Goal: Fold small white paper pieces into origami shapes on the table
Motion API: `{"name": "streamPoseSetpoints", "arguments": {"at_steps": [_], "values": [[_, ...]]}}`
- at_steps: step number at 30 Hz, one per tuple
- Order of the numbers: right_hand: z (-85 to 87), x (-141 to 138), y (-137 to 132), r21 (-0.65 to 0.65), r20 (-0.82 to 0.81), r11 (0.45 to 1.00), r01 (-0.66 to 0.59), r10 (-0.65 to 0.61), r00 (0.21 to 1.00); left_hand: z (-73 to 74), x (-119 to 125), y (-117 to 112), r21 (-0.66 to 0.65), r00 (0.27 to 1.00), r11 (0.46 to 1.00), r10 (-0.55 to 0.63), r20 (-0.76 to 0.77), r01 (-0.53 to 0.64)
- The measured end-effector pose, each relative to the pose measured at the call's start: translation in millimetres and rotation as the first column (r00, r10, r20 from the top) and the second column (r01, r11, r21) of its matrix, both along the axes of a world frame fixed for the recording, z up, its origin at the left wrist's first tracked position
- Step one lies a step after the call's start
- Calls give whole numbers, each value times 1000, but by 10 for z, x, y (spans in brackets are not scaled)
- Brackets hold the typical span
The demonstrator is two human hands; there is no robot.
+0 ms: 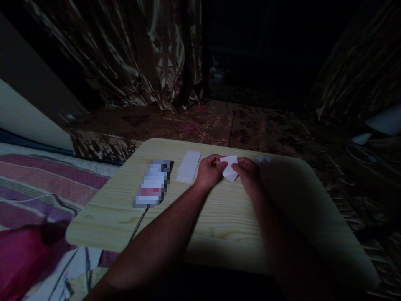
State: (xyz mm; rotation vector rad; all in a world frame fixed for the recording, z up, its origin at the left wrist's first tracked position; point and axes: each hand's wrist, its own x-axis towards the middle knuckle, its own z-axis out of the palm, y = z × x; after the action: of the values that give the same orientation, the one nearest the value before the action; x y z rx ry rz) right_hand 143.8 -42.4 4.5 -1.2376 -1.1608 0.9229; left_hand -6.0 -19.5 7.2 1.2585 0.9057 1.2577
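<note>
A small white paper point(230, 169) is held between both hands above the far middle of a light wooden table point(219, 217). My left hand point(209, 171) pinches its left edge with closed fingers. My right hand point(249, 173) grips its right edge, fingers curled. A stack of white paper sheets point(189, 166) lies just left of my left hand. A tiny white scrap point(265, 159) rests on the table beyond my right hand.
A phone point(153, 183) with a cable point(138, 225) lies on the table's left part. A striped bed cover point(40, 188) is at the left. Patterned curtains point(134, 54) and a dark floral carpet point(219, 123) lie beyond. The room is dim.
</note>
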Motion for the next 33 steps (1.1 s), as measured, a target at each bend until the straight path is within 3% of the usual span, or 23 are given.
{"name": "streamPoseSetpoints", "arguments": {"at_steps": [17,26,33], "values": [[11,-13,-13,10,95,999,35,-35,995,35,-9,-6,15,997,997,76,-26,-76],[37,-39,-67,-20,148,998,-51,54,988,-5,-1,-6,-12,999,1000,27,-38,-28],[-32,-12,-54,-23,222,1000,6,-1,975,-32,-21,28,-17,1000,1000,24,-21,-24]]}}
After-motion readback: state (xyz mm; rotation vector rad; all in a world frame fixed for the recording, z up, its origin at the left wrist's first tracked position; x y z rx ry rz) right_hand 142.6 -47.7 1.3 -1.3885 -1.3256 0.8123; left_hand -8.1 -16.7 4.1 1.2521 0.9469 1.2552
